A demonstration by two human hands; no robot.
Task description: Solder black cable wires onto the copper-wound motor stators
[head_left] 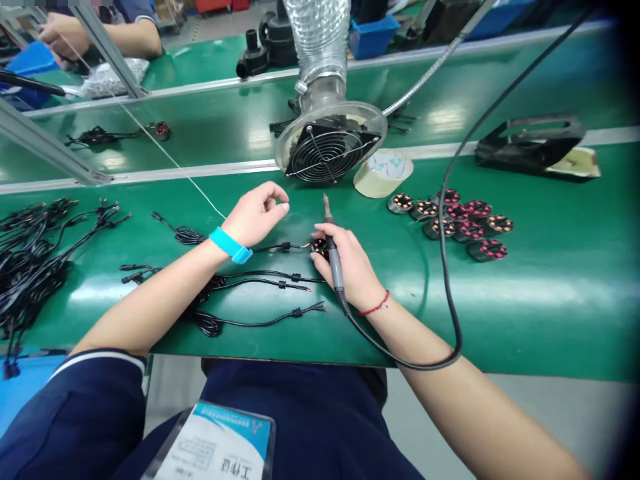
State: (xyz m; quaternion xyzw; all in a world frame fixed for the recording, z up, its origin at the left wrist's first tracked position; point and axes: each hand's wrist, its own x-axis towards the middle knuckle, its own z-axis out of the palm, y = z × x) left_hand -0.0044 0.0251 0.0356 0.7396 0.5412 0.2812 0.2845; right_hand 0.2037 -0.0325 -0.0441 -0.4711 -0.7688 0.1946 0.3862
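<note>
While the right hand (353, 263) grasped a soldering iron (336, 259) with its tip pointing up and away, the thumb and a finger also bordered 1 coil ring (319, 247) at the middle of the bench (550, 300), presumably to steady it. A cable (273, 249) ran left from that ring. The left hand (257, 212) was near this cable, fingers curled; whether they grasped the thin wire (180, 168) passing behind the wrist could not be determined. A fan (325, 157) hung just beyond, probably to draw off fumes. To the right, 9 other rings (470, 231) lay grouped; 3 loose cables (260, 282) pointed their bare ends right, apparently for easy reach. The badge (220, 433) read "工作证"; smaller lines were illegible, as was print on the tape roll (373, 181).
</note>
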